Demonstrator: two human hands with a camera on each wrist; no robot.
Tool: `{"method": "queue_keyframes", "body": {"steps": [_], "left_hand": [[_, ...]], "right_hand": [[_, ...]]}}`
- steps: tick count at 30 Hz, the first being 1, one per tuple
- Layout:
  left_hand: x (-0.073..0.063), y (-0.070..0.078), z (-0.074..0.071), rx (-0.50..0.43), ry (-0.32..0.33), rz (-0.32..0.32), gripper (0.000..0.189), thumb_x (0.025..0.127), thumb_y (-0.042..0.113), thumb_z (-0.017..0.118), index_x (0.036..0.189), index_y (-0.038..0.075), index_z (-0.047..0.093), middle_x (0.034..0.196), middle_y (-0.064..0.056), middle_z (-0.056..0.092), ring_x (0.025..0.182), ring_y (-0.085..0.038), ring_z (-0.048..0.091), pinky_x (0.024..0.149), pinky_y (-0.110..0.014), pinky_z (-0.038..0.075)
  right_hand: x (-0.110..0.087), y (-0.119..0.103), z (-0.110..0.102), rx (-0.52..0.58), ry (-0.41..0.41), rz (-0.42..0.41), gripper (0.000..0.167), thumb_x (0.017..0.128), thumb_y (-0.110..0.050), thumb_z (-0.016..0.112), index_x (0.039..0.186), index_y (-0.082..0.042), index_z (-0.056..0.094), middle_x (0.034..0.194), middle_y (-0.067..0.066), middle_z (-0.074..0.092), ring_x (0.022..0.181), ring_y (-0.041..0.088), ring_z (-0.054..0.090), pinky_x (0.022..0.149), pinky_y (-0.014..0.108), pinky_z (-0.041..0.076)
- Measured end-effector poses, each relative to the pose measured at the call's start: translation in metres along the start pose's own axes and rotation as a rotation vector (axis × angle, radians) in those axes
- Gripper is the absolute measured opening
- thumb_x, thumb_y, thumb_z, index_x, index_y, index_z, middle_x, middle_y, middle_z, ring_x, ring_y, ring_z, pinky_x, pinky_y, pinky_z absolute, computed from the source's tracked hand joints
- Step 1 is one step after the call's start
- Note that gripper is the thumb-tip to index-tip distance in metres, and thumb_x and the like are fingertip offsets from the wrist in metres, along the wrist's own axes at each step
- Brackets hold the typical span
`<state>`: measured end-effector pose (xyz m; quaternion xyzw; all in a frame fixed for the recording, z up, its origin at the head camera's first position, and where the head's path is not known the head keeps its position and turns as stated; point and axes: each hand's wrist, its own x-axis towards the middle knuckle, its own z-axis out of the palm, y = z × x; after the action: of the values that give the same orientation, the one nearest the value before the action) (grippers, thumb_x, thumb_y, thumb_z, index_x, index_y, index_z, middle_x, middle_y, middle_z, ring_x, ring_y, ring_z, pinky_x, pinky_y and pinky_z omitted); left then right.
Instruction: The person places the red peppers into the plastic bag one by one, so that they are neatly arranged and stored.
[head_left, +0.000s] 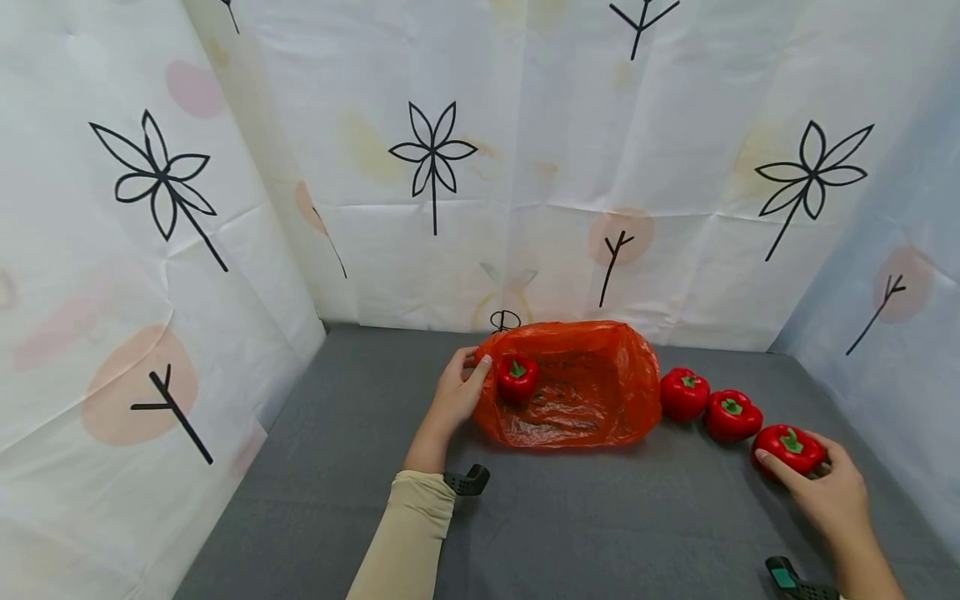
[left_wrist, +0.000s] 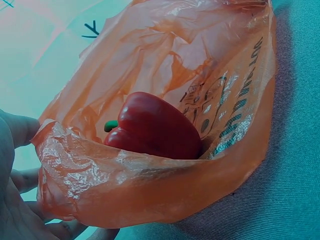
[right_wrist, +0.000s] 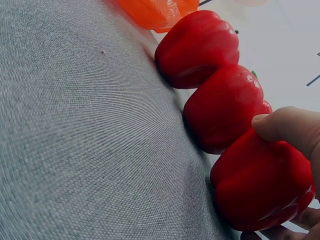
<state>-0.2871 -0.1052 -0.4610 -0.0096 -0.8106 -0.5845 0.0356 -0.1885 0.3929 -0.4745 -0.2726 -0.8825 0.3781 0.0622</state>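
Note:
An orange plastic bag [head_left: 581, 429] lies with its mouth spread wide on the grey cloth. At its left rim, my left hand [head_left: 457, 390] holds the plastic, thumb at the edge and fingers behind it. One red bell pepper [left_wrist: 155, 127] with a green stem lies inside the bag, near that hand. On the right, my right hand [head_left: 838, 493] grips another red bell pepper [right_wrist: 260, 182] between thumb and fingers, close over the cloth. Two more bell peppers, a middle one [head_left: 732, 419] and one beside the bag [head_left: 683, 396], run in a slanting row toward the bag.
Grey cloth [head_left: 330, 475] covers the table. White curtains with plant drawings [head_left: 510, 167] rise behind and at both sides. Dark devices are strapped at the left wrist [head_left: 468, 481] and the right wrist [head_left: 798, 579].

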Motion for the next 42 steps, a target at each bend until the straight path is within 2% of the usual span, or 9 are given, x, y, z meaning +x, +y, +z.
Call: {"method": "queue_keyframes", "body": {"steps": [14,16,19,23,26,28,38,41,42], "left_hand": [[-0.001,0.003,0.0,-0.006,0.0,0.013,0.052,0.108,0.047,0.056,0.15,0.016,0.054,0.146,-0.014,0.06,0.127,-0.034,0.062,0.107,-0.057,0.053],[0.0,0.003,0.0,-0.004,0.002,0.013,0.052,0.108,0.047,0.056,0.15,0.016,0.054,0.146,-0.014,0.06,0.128,-0.035,0.062,0.108,-0.058,0.053],[0.0,0.003,0.0,-0.002,0.004,0.013,0.053,0.108,0.047,0.056,0.151,0.017,0.054,0.146,-0.014,0.06,0.128,-0.034,0.062,0.108,-0.057,0.053],[0.0,0.004,0.0,-0.006,0.002,0.015,0.053,0.109,0.047,0.056,0.151,0.016,0.053,0.146,-0.014,0.06,0.128,-0.034,0.062,0.108,-0.057,0.053],[-0.001,0.004,-0.001,-0.011,0.0,0.013,0.053,0.108,0.047,0.056,0.151,0.015,0.053,0.146,-0.014,0.06,0.128,-0.034,0.062,0.107,-0.057,0.053],[-0.001,0.003,-0.001,-0.013,-0.002,0.012,0.053,0.108,0.046,0.056,0.151,0.015,0.053,0.146,-0.014,0.06,0.128,-0.034,0.062,0.107,-0.057,0.054],[-0.002,0.002,-0.001,-0.016,-0.004,0.013,0.052,0.109,0.046,0.056,0.15,0.016,0.054,0.145,-0.014,0.06,0.129,-0.034,0.063,0.107,-0.057,0.054],[-0.003,0.002,-0.001,-0.013,-0.007,0.02,0.052,0.109,0.046,0.055,0.15,0.015,0.053,0.146,-0.015,0.06,0.129,-0.035,0.063,0.107,-0.057,0.054],[-0.003,0.002,-0.001,-0.013,-0.008,0.02,0.052,0.109,0.046,0.055,0.151,0.015,0.053,0.146,-0.015,0.059,0.129,-0.035,0.063,0.107,-0.057,0.054]], "right_hand": [[-0.007,-0.009,-0.006,0.03,0.03,0.008,0.097,0.097,-0.05,0.071,0.165,0.001,0.025,0.162,0.036,0.033,0.142,0.055,0.037,0.101,0.071,0.048],[-0.008,-0.013,-0.009,0.036,0.035,0.009,0.096,0.097,-0.05,0.071,0.165,0.0,0.026,0.163,0.035,0.034,0.143,0.055,0.037,0.092,0.064,0.053],[-0.01,-0.019,-0.013,0.045,0.043,0.014,0.096,0.096,-0.05,0.072,0.166,-0.002,0.026,0.165,0.033,0.033,0.144,0.054,0.038,0.074,0.044,0.054],[-0.013,-0.024,-0.017,0.06,0.05,0.013,0.097,0.096,-0.05,0.073,0.166,-0.002,0.026,0.166,0.032,0.033,0.145,0.054,0.038,0.062,0.028,0.046],[-0.015,-0.026,-0.019,0.068,0.052,-0.013,0.097,0.096,-0.05,0.074,0.165,-0.002,0.027,0.165,0.033,0.033,0.144,0.055,0.037,0.056,0.021,0.043],[-0.016,-0.029,-0.022,0.074,0.056,-0.036,0.096,0.095,-0.051,0.074,0.165,-0.003,0.029,0.165,0.031,0.034,0.142,0.054,0.038,0.053,0.014,0.037],[-0.036,-0.061,-0.024,0.091,0.071,-0.176,0.092,0.096,-0.046,0.077,0.165,-0.005,0.032,0.16,0.03,0.039,0.133,0.049,0.043,0.055,0.007,0.04],[-0.043,-0.072,-0.022,0.1,0.068,-0.222,0.09,0.095,-0.044,0.078,0.164,-0.006,0.034,0.158,0.028,0.042,0.129,0.042,0.048,0.057,0.005,0.042],[-0.045,-0.075,-0.02,0.1,0.065,-0.239,0.09,0.095,-0.044,0.079,0.164,-0.007,0.035,0.157,0.028,0.043,0.125,0.035,0.051,0.058,0.004,0.042]]}}
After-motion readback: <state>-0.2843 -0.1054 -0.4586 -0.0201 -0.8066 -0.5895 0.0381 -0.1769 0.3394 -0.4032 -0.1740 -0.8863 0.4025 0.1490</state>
